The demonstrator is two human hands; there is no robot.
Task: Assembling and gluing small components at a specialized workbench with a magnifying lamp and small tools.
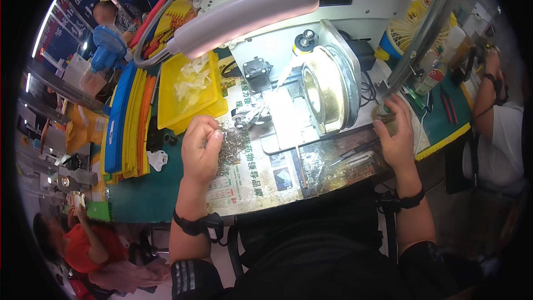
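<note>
My left hand [201, 145] is closed, thumb against curled fingers, beside a pile of small thin metal pieces [232, 147] on a printed paper sheet. Whatever it may hold is hidden. My right hand [397, 133] curves its thumb and fingers around a small round knob-like thing [382, 111] at the right of the machine; its kind is unclear. Between my hands stands a small bench machine [280, 143] with a pale base plate. It carries a large metal ring-shaped wheel [338, 93] and a small clamp-like metal part [241, 119]. Glare washes out its middle.
A white lamp [250, 14] arches over the machine. At the left are a yellow bin [166, 112] with whitish scraps and stacked blue and yellow trays [119, 133]. Tweezers-like tools [355, 153] lie before the machine; red-handled pliers [448, 106] lie right. Other people sit on both sides.
</note>
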